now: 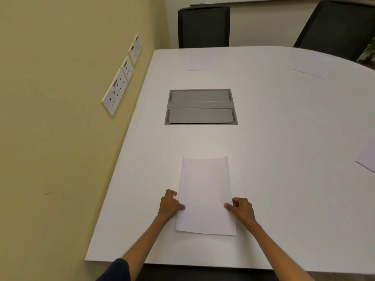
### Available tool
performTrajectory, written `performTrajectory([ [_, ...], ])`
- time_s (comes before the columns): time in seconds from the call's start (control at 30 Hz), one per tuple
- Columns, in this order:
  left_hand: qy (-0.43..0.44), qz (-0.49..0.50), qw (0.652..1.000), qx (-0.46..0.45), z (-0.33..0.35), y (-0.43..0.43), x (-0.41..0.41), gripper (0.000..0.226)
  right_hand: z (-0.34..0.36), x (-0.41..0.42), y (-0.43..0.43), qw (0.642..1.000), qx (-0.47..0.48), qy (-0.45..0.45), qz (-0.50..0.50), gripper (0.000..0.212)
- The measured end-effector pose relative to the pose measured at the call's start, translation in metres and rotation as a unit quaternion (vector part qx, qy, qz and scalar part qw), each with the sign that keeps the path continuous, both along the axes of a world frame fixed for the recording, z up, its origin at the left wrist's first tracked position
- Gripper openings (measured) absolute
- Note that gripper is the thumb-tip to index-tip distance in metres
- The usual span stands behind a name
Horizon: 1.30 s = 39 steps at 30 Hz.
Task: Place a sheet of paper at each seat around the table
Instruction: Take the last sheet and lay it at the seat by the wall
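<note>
I pinch the nearest sheet of paper (205, 194) by its two long edges: my left hand (170, 205) has its thumb lying on top of the left edge with the fingers curled beside it, and my right hand (242, 210) clamps the right edge the same way, thumb on the sheet. The sheet sits lengthwise in front of me on the white table (284, 138), near my edge of it; its far end curls up slightly, and I cannot tell whether the rest lies fully flat. Beyond it, set into the tabletop, is a grey metal cable box (200, 107) with two closed flaps. A second sheet (200, 61) lies at the far side before a dark chair (204, 27), a third sheet (312, 66) before another chair (341, 27), and a fourth sheet (368, 157) is cut off at the right. Wall sockets (115, 91) line the yellow wall (50, 118) to my left.
</note>
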<state>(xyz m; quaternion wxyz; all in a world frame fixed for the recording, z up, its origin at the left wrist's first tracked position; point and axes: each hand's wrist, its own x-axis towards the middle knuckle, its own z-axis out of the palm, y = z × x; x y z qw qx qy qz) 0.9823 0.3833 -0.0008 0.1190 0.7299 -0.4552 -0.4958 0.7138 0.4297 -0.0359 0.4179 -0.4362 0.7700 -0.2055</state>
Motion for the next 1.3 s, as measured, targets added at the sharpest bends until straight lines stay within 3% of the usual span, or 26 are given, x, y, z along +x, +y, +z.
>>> performTrajectory([
  [0.27, -0.08, -0.096, 0.992, 0.012, -0.005, 0.002, -0.003, 0.072, -0.005, -0.001, -0.002, 0.998, 0.023, 0.053, 0.013, 0.045],
  [0.4, -0.114, -0.127, 0.985, -0.004, -0.004, 0.005, -0.005, 0.069, -0.003, 0.001, 0.002, 0.997, 0.026, 0.064, 0.031, 0.02],
  [0.6, -0.222, -0.212, 0.952, -0.019, -0.005, 0.003, -0.006, 0.09, -0.001, 0.003, 0.004, 0.991, 0.028, 0.12, 0.059, 0.064],
  [0.73, -0.269, -0.252, 0.928, -0.06, -0.007, 0.0, -0.005, 0.108, 0.003, 0.002, 0.002, 0.984, 0.016, 0.157, 0.082, 0.077],
  [0.97, -0.271, -0.307, 0.91, -0.06, -0.015, -0.005, 0.002, 0.096, 0.001, -0.001, -0.005, 0.96, 0.021, 0.212, 0.181, 0.083],
  [1.3, -0.261, -0.305, 0.913, -0.071, -0.021, -0.003, 0.01, 0.097, -0.002, -0.003, -0.009, 0.957, 0.031, 0.209, 0.197, 0.081],
])
